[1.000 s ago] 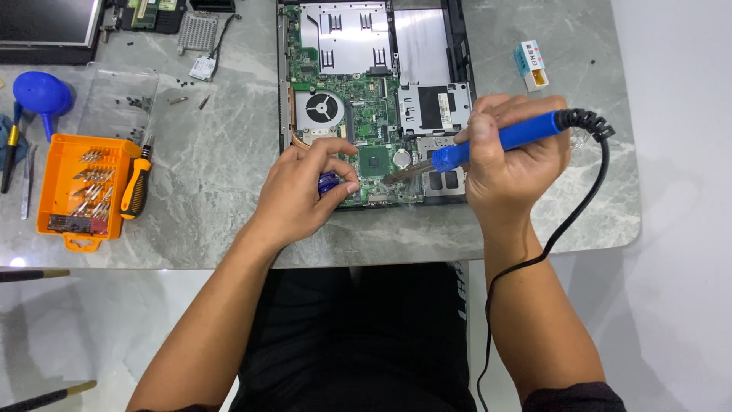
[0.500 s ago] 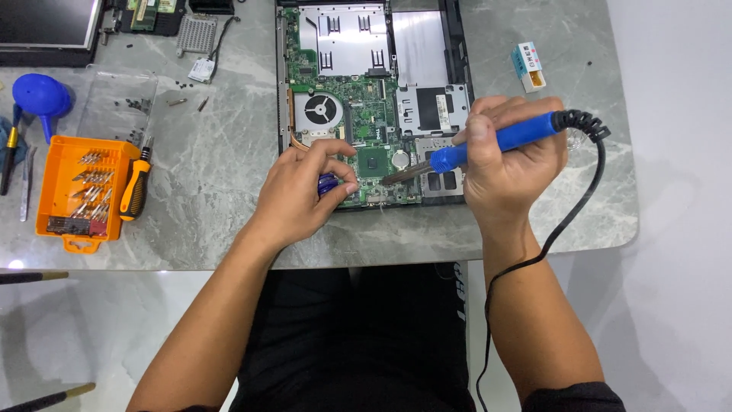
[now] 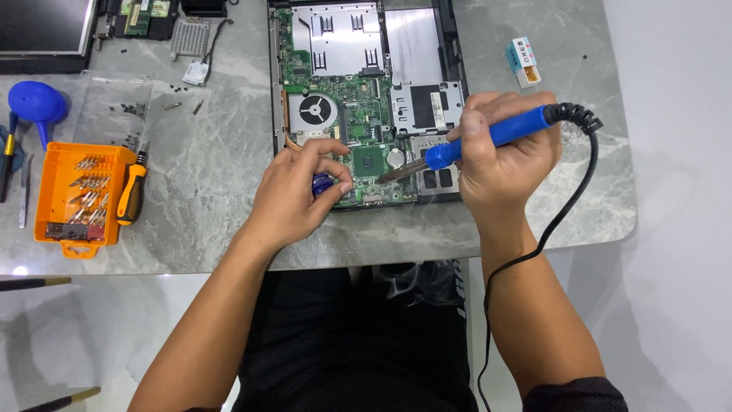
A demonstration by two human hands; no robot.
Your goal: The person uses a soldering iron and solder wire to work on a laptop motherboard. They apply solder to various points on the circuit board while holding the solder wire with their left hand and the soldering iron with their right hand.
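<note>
Right hand wrapped tight round the blue soldering iron, grip pressed together on its handle, metal tip angled down onto the green circuit board just beside a round silver coin cell. Black cord trailing from the handle's end past the front edge of the tabletop. Left hand resting on the board's near edge, thumb and fingers pinching a small blue object, too hidden to identify. Board seated in an opened laptop base at the middle of the tabletop's far edge, round fan on its left part. Orange bit case near the left front edge, an orange-and-black screwdriver touching its right side. Blue air blower near the left edge, beyond the case. Small white-and-teal box well apart toward the far right corner. Loose dark screws scattered on a clear sheet beyond the case
</note>
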